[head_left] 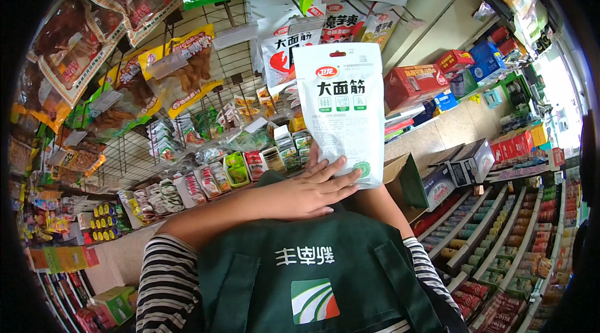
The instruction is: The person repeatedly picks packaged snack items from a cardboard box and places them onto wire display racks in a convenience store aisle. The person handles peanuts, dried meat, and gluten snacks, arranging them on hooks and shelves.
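A white snack pouch (340,117) with a red logo, dark lettering and green marks stands upright before me, its hang hole at the top. My left hand (315,189) comes across from the left, its fingers stretched out and lying flat over the pouch's lower front. Behind the pouch, my right forearm (389,211) rises from the lower right. The right hand is mostly hidden there and backs the pouch; a bit of finger (313,153) shows at its left edge, though I cannot tell whose. Similar white pouches (278,49) hang on the rack just beyond.
A wire rack (234,61) with yellow snack bags (181,70) and meat packs (75,39) fills the left. Small snack boxes (237,168) line a low shelf. At right are an open carton (406,186), red boxes (415,86) and shelves of packed goods (500,239).
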{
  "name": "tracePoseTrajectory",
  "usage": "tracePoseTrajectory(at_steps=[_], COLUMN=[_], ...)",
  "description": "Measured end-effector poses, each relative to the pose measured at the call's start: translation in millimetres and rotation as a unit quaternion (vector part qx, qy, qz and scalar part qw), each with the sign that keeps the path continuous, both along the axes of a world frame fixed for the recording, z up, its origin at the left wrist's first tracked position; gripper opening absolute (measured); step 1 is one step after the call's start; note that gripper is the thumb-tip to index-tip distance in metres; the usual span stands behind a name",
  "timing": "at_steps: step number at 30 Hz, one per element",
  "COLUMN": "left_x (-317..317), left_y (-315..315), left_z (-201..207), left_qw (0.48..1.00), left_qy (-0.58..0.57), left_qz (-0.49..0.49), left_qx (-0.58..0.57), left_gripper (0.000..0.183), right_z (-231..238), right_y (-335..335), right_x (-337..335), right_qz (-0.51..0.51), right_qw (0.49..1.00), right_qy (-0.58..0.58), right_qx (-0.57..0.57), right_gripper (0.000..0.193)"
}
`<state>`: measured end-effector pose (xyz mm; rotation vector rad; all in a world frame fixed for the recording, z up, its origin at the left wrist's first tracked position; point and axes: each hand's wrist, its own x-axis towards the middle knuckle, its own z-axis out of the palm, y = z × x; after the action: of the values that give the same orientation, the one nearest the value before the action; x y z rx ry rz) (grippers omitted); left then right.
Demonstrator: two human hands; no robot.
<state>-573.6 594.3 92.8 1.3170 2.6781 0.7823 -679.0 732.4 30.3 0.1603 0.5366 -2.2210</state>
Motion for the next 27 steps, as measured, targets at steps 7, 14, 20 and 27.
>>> tracePoseTrajectory(at_steps=[7,14,20,27], left_x=[-5.7,-8.2,1.1,-6.1], left_y=[-23.4,-38.9,-61.8,-94.7], left_z=[4.7,-30.4,-53.1,-25.5], left_qw=[0.860,0.764,0.633,0.723], left_qy=[-0.262,-0.265,-0.331,-0.084], left_qz=[0.083,0.249,0.328,0.402], left_qx=[0.430,0.533,0.618,0.555], left_gripper=[0.088,0.060,0.032,0.049], right_z=[7.3,20.5,14.6,11.8], right_y=[-1.7,-15.5,-30.3,-47.3], right_x=[0.4,17.3,24.8,13.9], right_qz=[-0.009,-0.103,-0.059,0.029], right_qw=[0.940,0.601,0.807,0.825], right_qy=[0.247,0.614,0.504,0.471], right_qx=[0.236,0.502,0.303,0.312], right_gripper=[0.031,0.013,0.013,0.021])
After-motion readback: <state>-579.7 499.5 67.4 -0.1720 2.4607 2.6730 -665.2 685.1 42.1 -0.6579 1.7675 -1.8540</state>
